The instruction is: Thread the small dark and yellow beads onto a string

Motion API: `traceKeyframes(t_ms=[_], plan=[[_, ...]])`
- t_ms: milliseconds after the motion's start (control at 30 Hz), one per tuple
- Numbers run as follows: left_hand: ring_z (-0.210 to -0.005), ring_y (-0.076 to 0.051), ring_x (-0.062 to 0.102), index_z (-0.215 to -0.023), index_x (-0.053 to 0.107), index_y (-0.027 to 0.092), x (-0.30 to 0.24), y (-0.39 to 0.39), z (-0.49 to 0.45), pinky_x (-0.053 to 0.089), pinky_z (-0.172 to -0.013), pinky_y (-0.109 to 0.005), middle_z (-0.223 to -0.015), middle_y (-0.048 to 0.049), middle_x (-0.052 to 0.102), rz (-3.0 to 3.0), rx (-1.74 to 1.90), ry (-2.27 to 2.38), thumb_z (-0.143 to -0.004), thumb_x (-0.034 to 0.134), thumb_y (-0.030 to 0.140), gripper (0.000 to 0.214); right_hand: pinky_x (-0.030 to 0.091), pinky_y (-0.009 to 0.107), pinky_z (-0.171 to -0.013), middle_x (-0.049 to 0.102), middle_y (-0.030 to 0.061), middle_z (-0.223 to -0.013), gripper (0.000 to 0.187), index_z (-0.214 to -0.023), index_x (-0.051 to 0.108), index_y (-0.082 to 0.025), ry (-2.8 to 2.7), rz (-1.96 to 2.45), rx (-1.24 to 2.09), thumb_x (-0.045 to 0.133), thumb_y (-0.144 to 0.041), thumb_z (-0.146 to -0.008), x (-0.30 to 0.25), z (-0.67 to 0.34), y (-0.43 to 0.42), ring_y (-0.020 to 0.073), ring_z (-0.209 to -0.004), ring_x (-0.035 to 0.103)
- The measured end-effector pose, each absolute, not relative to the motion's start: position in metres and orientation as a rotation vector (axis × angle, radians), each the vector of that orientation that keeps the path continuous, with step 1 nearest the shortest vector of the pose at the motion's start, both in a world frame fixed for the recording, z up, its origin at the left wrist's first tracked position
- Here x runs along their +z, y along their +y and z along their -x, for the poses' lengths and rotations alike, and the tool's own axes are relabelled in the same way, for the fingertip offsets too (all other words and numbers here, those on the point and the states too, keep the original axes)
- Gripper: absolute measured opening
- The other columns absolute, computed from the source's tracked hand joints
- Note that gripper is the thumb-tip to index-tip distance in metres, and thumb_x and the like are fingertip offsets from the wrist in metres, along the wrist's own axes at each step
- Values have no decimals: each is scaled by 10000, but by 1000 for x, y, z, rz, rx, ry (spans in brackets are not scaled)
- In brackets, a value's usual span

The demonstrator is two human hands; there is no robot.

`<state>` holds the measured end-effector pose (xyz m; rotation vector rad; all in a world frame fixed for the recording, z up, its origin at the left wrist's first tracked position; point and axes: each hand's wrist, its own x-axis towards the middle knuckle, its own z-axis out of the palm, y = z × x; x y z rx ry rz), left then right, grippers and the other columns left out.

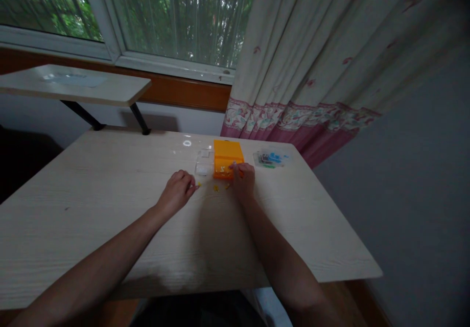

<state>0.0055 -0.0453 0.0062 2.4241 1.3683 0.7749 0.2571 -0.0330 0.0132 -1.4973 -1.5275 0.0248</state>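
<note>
My left hand [178,187] rests on the table left of an orange box, its thumb and fingers pinched by a tiny yellow piece [199,184]. The orange box [227,149] lies opened, with a few small pale pieces [222,169] in its near half. Over that box's near right corner is my right hand [243,179], fingers closed; whatever they pinch is too small to make out. Small yellow pieces [216,188] lie on the table just in front of the box. A clear plastic case [204,163] touches or nearly touches the box's left side.
At the right stands a clear tray [262,158] with blue, dark and green small items. A raised shelf [121,91] on black legs is at the back left. The curtain [290,116] hangs behind the pale table [293,239], beside the window [183,18].
</note>
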Motion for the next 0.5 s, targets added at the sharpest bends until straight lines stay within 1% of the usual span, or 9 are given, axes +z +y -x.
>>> traceKeyframes(t_ms=[267, 367, 500], plan=[[-890, -228, 527, -849, 587, 181, 9, -46, -8, 452, -820, -366, -882, -76, 547, -2456, 806, 1367, -903, 533, 312, 151, 391, 345, -833, 700, 47, -754, 422, -767, 729, -192, -1519, 1485, 13, 423, -395, -975, 11, -257, -32, 179, -788, 611], [-882, -224, 527, -842, 593, 183, 10, -48, -9, 449, -825, -367, -868, -72, 546, -2467, 805, 1372, -920, 497, 300, 170, 393, 346, -836, 699, 44, -755, 421, -770, 730, -197, -1522, 1480, 17, 425, -403, -974, 10, -257, -31, 178, -783, 609], [-883, -230, 529, -841, 599, 183, 9, -48, -8, 443, -826, -374, -867, -76, 553, -2451, 826, 1372, -925, 491, 312, 189, 395, 345, -831, 692, 48, -752, 426, -766, 728, -194, -1512, 1486, 18, 423, -408, -973, 10, -257, -31, 184, -793, 600]])
